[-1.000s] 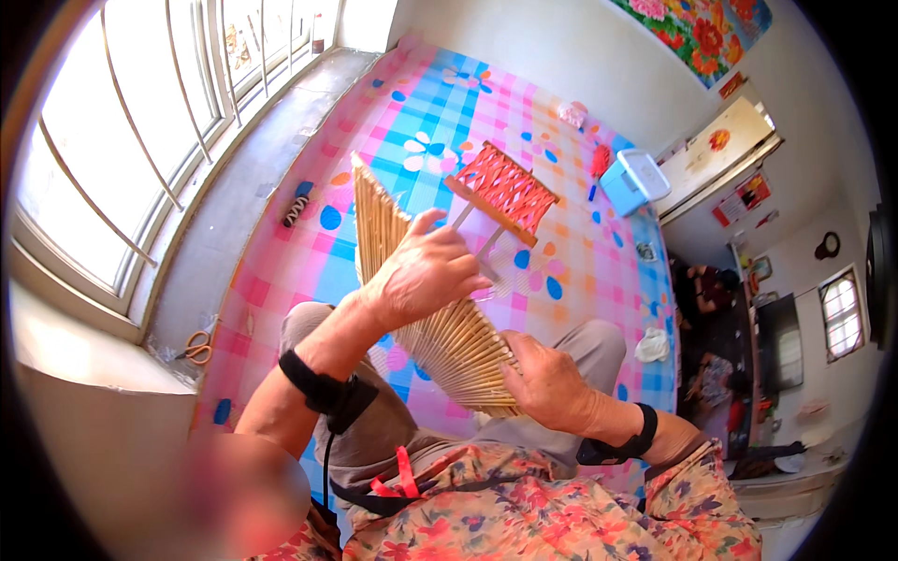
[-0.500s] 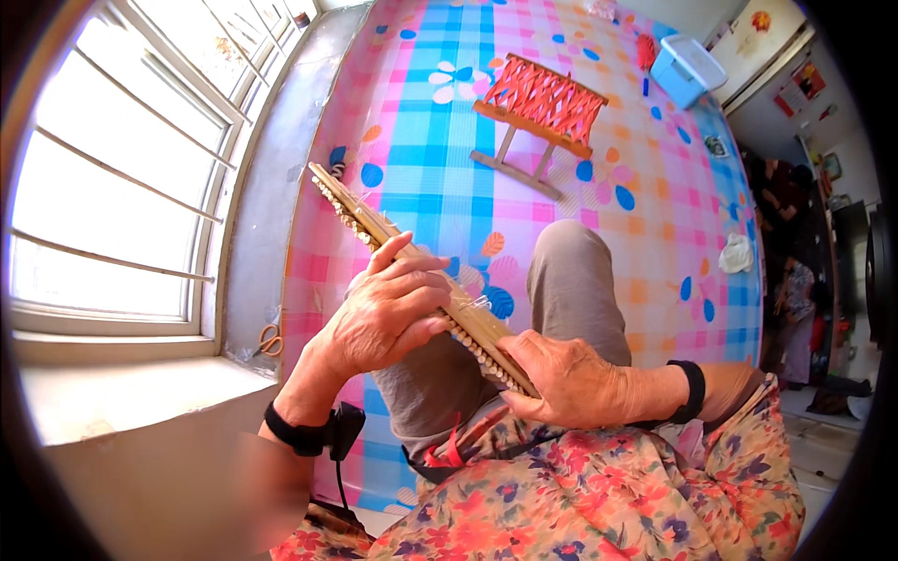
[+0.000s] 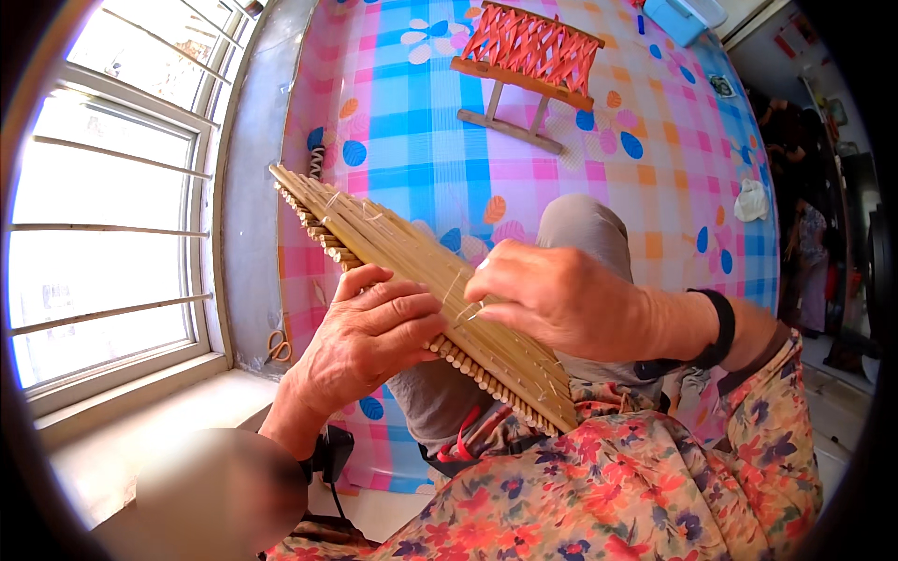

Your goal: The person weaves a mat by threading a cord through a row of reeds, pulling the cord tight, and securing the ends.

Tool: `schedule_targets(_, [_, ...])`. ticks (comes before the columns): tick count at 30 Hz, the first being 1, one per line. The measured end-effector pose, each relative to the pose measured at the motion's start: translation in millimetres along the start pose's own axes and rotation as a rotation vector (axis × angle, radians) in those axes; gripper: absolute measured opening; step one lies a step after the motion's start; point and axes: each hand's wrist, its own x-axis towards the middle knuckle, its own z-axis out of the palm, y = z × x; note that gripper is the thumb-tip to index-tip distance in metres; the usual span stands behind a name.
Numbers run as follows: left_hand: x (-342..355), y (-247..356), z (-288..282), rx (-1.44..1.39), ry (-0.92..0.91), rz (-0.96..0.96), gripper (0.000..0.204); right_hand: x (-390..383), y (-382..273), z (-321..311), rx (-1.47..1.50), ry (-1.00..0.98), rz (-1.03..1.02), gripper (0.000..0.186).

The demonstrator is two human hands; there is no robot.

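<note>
A mat of straw-coloured stalks (image 3: 402, 251), bound side by side with white thread, lies slantwise over my lap. Its cut stalk ends line the lower left edge. My left hand (image 3: 360, 327) is closed around that edge, fingers on the upper face. Above the middle of the mat, my right hand (image 3: 561, 301) pinches by a loop of white thread (image 3: 465, 313). The thread seems to run into its thumb and forefinger, though the hand is slightly blurred.
Ahead stands a small wooden stool (image 3: 528, 89) with a seat of red woven straps. Scissors (image 3: 278, 346) lie beside the barred window. Farther right are a blue bin (image 3: 681, 17) and a white crumpled bag (image 3: 750, 200). People (image 3: 806, 238) appear at the far right.
The mat has turned from nearly edge-on to show its broad face. My right hand has left its near end and moved up to the thread, while my left hand keeps its grip.
</note>
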Motion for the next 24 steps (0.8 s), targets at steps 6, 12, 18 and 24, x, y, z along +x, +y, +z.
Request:
schedule_targets(6, [3,-3,-7,-0.06,-0.051,-0.038,0.041,17,13,18,0.211,-0.265,0.212,0.014])
schedule_targets(12, [9,-8,-4,-0.061,-0.044,-0.005,0.043,24,23,18,0.129,-0.399,0.11,0.012])
schedule_targets(18, [10,-8,-1,-0.084,-0.042,0.019,0.044,19,25,8,0.039,-0.415,-0.064,0.008])
schedule_targets(24, [9,-11,-1,-0.091,-0.05,0.03,0.041,23,20,-16,-0.02,-0.55,-0.022,0.009])
